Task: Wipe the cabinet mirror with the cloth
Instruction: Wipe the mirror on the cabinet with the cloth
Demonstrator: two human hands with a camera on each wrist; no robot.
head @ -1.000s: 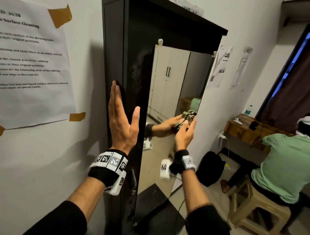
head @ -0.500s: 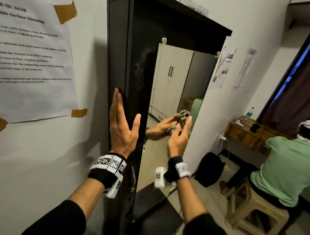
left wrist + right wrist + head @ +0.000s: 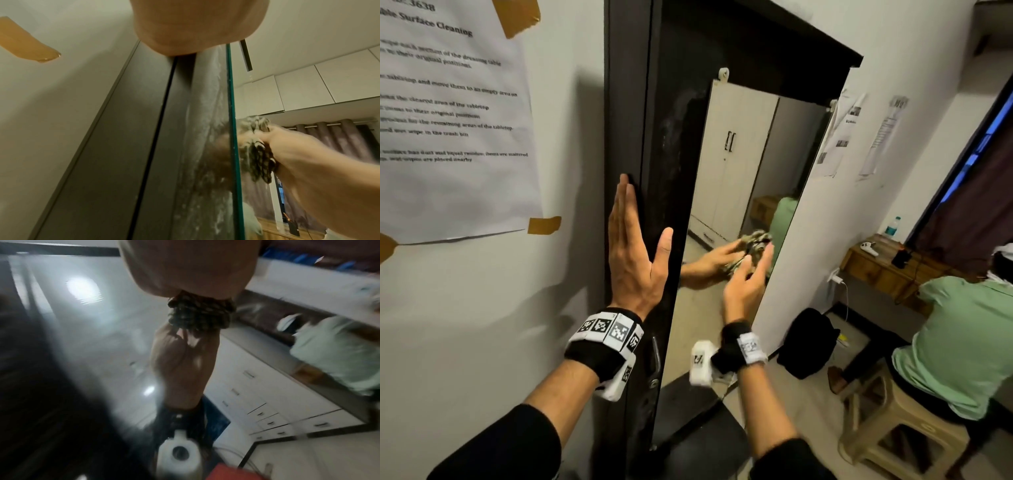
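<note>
The tall mirror (image 3: 736,154) is fixed on a dark cabinet door (image 3: 671,102). My left hand (image 3: 635,240) lies flat with straight fingers against the cabinet's left front edge, thumb spread toward the glass. My right hand (image 3: 746,284) grips a bunched, dark patterned cloth (image 3: 753,240) and presses it on the mirror's lower right part. In the left wrist view the cloth (image 3: 257,159) sits against the glass edge under the right hand (image 3: 298,154). The right wrist view is blurred and shows the cloth (image 3: 197,314) on the mirror (image 3: 82,321), with the hand's reflection below it.
A person in a green shirt (image 3: 962,342) sits on a plastic stool (image 3: 893,428) at the right, near a wooden desk (image 3: 876,267). A black bag (image 3: 808,342) lies on the floor by the wall. A printed sheet (image 3: 448,120) is taped left of the cabinet.
My right hand has slid the cloth a little down and left on the glass. My left hand has stayed flat on the cabinet edge.
</note>
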